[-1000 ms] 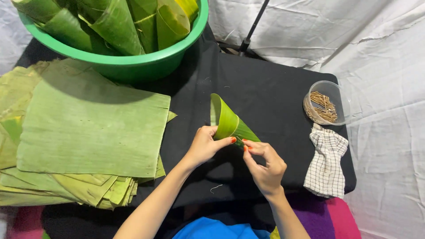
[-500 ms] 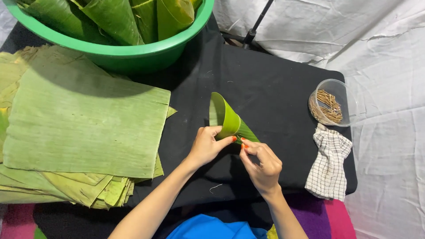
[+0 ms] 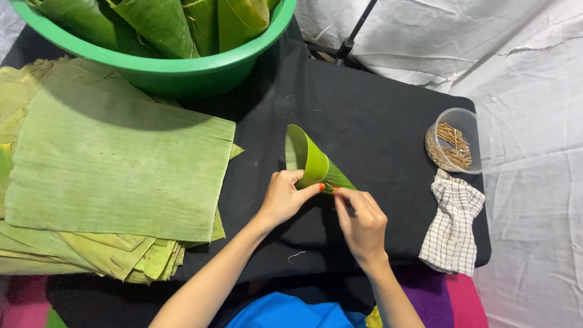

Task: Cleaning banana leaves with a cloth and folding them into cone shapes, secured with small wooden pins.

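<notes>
Head camera view, looking down on a table covered in black cloth (image 3: 376, 109). Along its left edge lies a stack of flat banana leaf sheets (image 3: 115, 176), the top one broad and pale green. At the far left corner stands a green plastic basin (image 3: 182, 70) filled with rolled leaf cones (image 3: 158, 24). Near the middle of the cloth, the left hand (image 3: 284, 197) grips a rolled green leaf cone (image 3: 310, 161), thumb and fingers pinching its narrow end, the open mouth facing away from the person. Just beside it, the right hand (image 3: 363, 222) pinches the cone's pointed tip with its fingertips. By the right edge sits a clear round tub of thin brown sticks (image 3: 452, 146), and nearer the person lies a crumpled checked cloth (image 3: 452, 228).
</notes>
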